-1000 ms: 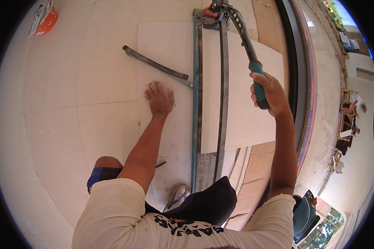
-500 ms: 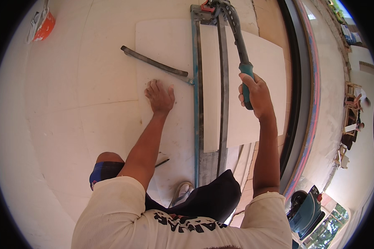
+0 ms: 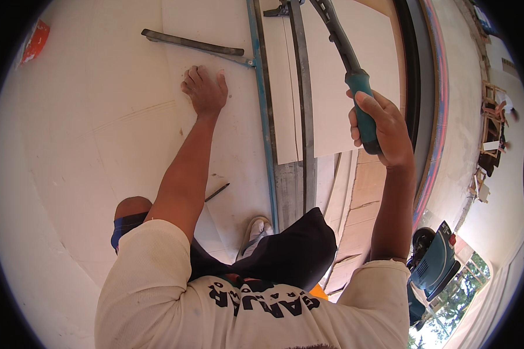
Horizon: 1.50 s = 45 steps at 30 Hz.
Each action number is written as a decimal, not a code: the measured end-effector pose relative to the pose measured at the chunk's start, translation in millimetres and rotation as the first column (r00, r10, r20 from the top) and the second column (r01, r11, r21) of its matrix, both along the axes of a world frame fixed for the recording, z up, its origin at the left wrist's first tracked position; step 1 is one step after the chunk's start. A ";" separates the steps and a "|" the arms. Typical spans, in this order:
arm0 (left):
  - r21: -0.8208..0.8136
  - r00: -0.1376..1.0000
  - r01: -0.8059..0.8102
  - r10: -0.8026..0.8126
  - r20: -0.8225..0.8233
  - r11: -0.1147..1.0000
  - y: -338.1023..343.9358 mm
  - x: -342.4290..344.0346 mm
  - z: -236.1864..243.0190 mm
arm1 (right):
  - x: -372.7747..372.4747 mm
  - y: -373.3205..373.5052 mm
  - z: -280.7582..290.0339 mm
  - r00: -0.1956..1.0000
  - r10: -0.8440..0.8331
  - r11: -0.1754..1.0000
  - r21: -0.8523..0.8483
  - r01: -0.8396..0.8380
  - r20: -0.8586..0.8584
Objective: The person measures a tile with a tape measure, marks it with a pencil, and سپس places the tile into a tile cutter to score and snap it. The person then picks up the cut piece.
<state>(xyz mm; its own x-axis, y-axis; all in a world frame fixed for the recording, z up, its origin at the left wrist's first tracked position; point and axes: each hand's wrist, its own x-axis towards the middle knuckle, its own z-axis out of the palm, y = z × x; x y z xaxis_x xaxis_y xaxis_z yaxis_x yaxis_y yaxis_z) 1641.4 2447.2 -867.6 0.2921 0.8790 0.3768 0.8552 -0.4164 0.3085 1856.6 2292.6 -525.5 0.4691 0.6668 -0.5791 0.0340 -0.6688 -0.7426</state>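
My right hand (image 3: 384, 131) grips the teal handle (image 3: 362, 78) of a manual tile cutter, whose long grey rails (image 3: 305, 116) run toward my body. A white tile (image 3: 349, 52) lies across its bed, a thin dark line showing along it between the rails. My left hand (image 3: 204, 93) rests with fingers spread on the pale floor or sheet (image 3: 140, 145) left of the cutter, just below a loose-looking grey arm (image 3: 192, 42) joined to the teal frame (image 3: 266, 145). A thin dark pencil-like stick (image 3: 217, 192) lies near my left forearm.
A red bucket (image 3: 36, 41) sits at top left. Cardboard (image 3: 364, 192) lies under and right of the cutter, beside a dark curved-looking edge (image 3: 413, 70). A teal machine (image 3: 434, 259) stands lower right; wooden frames (image 3: 489, 139) and small, unclear figures are beyond. My knee and foot are below.
The view has shifted, so the cutter sits higher in the picture. My right hand and handle have moved rightward and toward me relative to the tile. The line on the tile now shows more clearly.
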 end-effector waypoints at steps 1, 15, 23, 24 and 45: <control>0.010 1.000 -0.002 0.002 -0.004 1.000 0.3 -0.4 -0.6 | -6.9 -18.8 2.8 1.000 -0.008 1.000 -0.004 0.008 -0.022; 0.087 0.997 0.016 -0.022 0.073 0.996 -1.7 -10.9 -18.5 | -99.4 -253.8 3.9 0.987 -0.110 0.990 -0.096 0.099 -0.121; -0.137 0.903 0.335 -0.277 0.328 0.932 -91.5 24.6 20.6 | -143.5 -364.0 9.4 0.999 -0.016 0.978 -0.207 0.006 -0.049; -0.171 0.897 0.358 -0.287 0.337 0.918 -107.2 32.1 24.5 | -148.1 -378.4 9.0 0.997 -0.038 0.967 -0.256 0.019 -0.069; -0.590 0.992 0.072 0.005 0.128 0.804 -174.7 87.7 53.9 | -224.3 -608.2 -36.0 0.964 0.221 0.615 -0.746 -0.255 -0.147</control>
